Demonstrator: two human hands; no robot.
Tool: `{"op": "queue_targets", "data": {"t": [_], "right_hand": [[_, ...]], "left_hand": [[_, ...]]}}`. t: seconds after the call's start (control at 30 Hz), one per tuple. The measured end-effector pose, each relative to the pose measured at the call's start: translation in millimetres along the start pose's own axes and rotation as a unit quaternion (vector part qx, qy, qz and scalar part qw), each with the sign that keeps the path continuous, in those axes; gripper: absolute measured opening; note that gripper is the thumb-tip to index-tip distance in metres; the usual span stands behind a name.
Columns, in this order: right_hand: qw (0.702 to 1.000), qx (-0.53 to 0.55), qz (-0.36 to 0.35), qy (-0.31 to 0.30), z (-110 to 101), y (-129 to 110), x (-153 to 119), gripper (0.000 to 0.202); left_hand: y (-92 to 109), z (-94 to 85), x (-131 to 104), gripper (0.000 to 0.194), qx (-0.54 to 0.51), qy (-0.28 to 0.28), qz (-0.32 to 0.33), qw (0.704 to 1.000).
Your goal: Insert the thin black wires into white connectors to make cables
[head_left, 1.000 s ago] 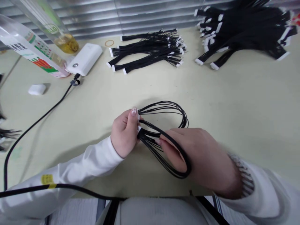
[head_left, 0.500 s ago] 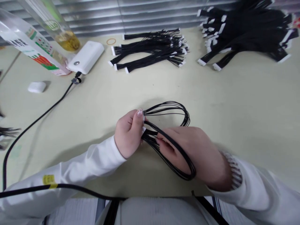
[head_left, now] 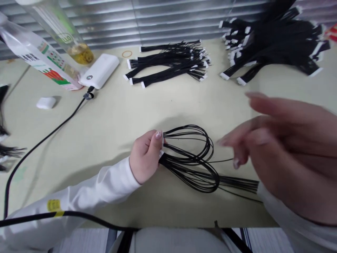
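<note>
My left hand [head_left: 146, 154] is closed on the white connectors of a black wire harness [head_left: 188, 165], thumb on top. Its thin wires bend into two loops to the right of the fist. A straight run of them reaches right across the tabletop, and one loose strand leads towards my right hand [head_left: 286, 147]. That hand is raised to the right of the loops, slightly blurred, with fingers and thumb apart. Whether the strand touches its fingers is unclear.
A bundle of black harnesses [head_left: 168, 65] lies at the back, a bigger pile [head_left: 273, 45] at back right. On the left are a white power bank [head_left: 101, 70], a plastic bottle [head_left: 39, 58], a drink bottle [head_left: 76, 49], a small white case [head_left: 46, 102] and a black cable [head_left: 50, 135].
My right hand has let go of the wires and moved right and up, its fingers spreading. My left hand keeps its grip while the loops lie more open.
</note>
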State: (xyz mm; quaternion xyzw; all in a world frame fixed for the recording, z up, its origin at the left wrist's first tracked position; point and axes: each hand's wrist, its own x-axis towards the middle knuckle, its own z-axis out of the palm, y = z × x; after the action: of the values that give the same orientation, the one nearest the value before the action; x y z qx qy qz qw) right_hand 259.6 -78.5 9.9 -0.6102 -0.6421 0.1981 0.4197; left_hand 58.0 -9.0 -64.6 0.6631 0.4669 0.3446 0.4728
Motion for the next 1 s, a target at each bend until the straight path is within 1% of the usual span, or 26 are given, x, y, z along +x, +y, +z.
{"op": "queue_targets", "data": {"t": [0.03, 0.07, 0.13, 0.17, 0.2, 0.33, 0.5, 0.6, 1.0], "right_hand": [[1.000, 0.005, 0.000, -0.027, 7, 1, 1, 0.040], [0.998, -0.008, -0.001, -0.064, 13, 2, 3, 0.037], [0.991, -0.044, -0.013, -0.123, 24, 7, 5, 0.017], [0.989, -0.059, -0.018, -0.137, 29, 9, 6, 0.008], [0.987, -0.070, -0.023, -0.143, 32, 11, 6, 0.008], [0.984, -0.084, -0.024, -0.153, 34, 11, 8, 0.014], [0.984, -0.060, 0.015, -0.168, 27, 10, 10, 0.020], [0.984, -0.049, 0.021, -0.170, 26, 12, 10, 0.022], [0.985, -0.038, 0.036, -0.164, 31, 15, 11, 0.022]], "left_hand": [[0, -0.2, 0, 0.043, 0.000, -0.001, 0.002, 1.000], [1, -0.3, -1, 0.043, -0.001, -0.002, 0.003, 1.000], [1, -0.4, -1, 0.043, -0.003, -0.007, 0.005, 1.000], [2, -0.5, -2, 0.043, -0.004, -0.011, 0.006, 1.000], [2, -0.6, -2, 0.043, -0.004, -0.015, 0.006, 1.000], [3, -1.2, -3, 0.043, -0.006, -0.022, 0.003, 1.000], [4, -1.4, -2, 0.043, -0.005, -0.014, 0.010, 1.000], [4, -1.0, -2, 0.043, -0.012, -0.014, 0.009, 1.000], [4, -0.9, -2, 0.044, -0.033, -0.024, -0.001, 0.999]]}}
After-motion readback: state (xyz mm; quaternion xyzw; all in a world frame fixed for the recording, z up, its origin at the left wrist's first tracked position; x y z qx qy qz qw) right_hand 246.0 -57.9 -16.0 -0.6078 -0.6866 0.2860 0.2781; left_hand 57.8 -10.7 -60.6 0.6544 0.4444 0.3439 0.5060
